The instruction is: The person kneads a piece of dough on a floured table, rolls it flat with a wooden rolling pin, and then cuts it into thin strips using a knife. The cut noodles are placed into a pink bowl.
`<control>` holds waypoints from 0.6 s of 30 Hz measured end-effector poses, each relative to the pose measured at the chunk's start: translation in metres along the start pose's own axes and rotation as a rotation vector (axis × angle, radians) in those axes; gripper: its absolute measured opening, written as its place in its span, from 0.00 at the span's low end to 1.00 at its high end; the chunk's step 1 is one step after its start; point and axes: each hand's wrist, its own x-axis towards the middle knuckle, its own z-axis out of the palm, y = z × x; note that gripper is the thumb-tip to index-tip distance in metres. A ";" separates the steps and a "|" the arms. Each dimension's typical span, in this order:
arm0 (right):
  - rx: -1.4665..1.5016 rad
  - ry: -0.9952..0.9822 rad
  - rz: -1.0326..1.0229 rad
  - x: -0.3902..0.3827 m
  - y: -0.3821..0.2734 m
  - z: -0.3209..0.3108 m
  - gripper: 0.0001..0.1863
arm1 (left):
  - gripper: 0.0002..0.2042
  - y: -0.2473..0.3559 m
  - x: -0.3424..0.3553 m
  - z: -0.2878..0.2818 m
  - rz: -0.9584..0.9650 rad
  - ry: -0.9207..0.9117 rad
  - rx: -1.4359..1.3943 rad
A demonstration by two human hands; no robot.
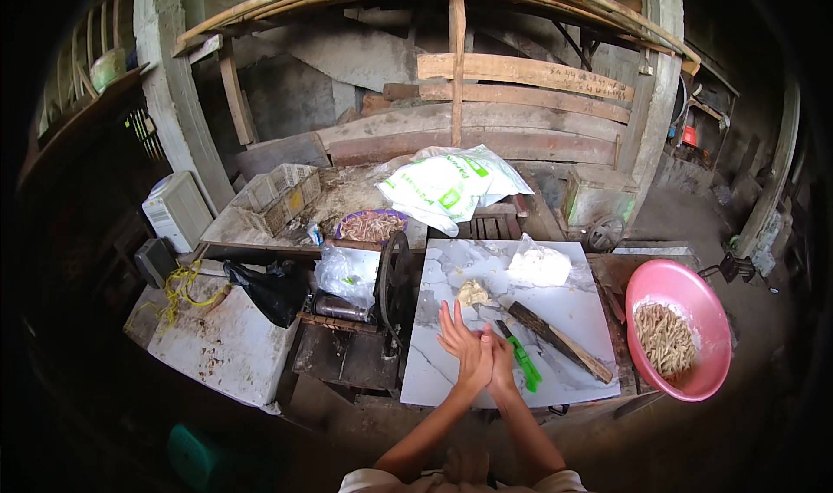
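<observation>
Over the front of the marble-patterned board (pixel 434 371), my left hand (pixel 466 345) is open with its fingers spread and pointing away. My right hand (pixel 501 361) lies flat against its palm side. Whether anything sits between the two palms is hidden. Just beyond my fingertips is a lump of pale dough (pixel 472 292). A green-handled knife (pixel 523 363) lies right of my hands, and a rough dark wooden stick (pixel 560 341) rests slantwise beside it. Farther back, a clear plastic bag of white powder (pixel 539 266) stands on the board.
To the right, a pink basin (pixel 722 319) holds many floury dough strips. A hand-wheel machine (pixel 392 289) stands left of the board. Behind are a purple-rimmed tray (pixel 402 217) of reddish strips, a white-green sack (pixel 455 185) and a plastic crate (pixel 276 200). A black bag (pixel 267 291) lies left.
</observation>
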 end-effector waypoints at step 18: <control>-0.499 0.283 -0.506 0.018 -0.030 0.025 0.14 | 0.25 0.010 0.026 0.009 -0.443 -0.399 -1.004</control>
